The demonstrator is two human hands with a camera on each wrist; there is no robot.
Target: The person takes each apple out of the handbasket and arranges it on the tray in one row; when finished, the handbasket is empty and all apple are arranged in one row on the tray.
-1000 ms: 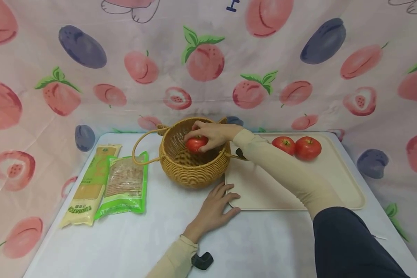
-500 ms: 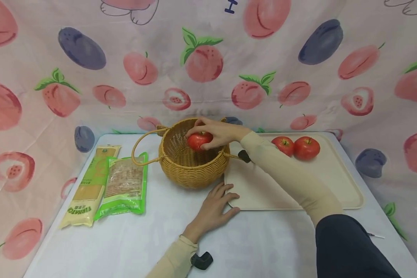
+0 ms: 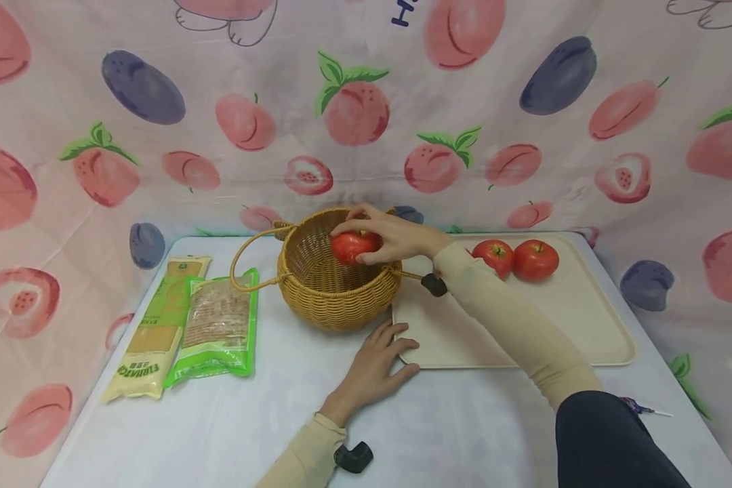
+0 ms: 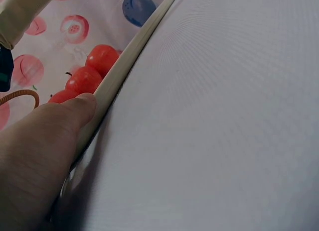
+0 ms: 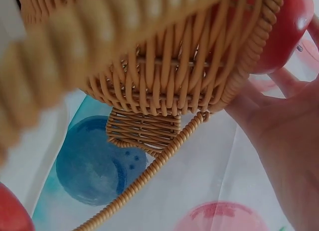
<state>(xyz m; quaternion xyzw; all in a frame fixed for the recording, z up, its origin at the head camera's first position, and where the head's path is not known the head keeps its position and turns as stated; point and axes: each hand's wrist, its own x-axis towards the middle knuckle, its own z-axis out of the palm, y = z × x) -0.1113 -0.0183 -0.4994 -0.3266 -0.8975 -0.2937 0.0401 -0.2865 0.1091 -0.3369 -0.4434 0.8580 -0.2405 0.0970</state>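
Note:
My right hand [image 3: 396,234] grips a red apple [image 3: 352,249] from above, within the mouth of a round wicker basket [image 3: 339,308]. Thumb and fingers lie on opposite sides of the fruit. From the right wrist view, the apple [image 5: 284,34] shows beyond the basket rim [image 5: 261,37], with the hand [image 5: 279,121] close by that rim. My left hand [image 3: 372,369] rests with spread fingers on the near left corner of a beige tray [image 3: 512,332]. In the left wrist view its thumb [image 4: 82,109] lies along the tray's edge [image 4: 122,66].
More red apples [image 3: 535,260] sit at the tray's back, partly behind my right sleeve [image 3: 512,318]. Left of the basket lie a green-edged packet [image 3: 219,325] and a long noodle packet [image 3: 158,325]. A loop handle [image 3: 244,254] juts left from the basket. A wrapped lollipop [image 3: 637,407] lies at right.
My right hand has shifted slightly right and up with the apple, toward the basket's right rim. More of the lollipop now shows beside my right sleeve. The left hand stays put.

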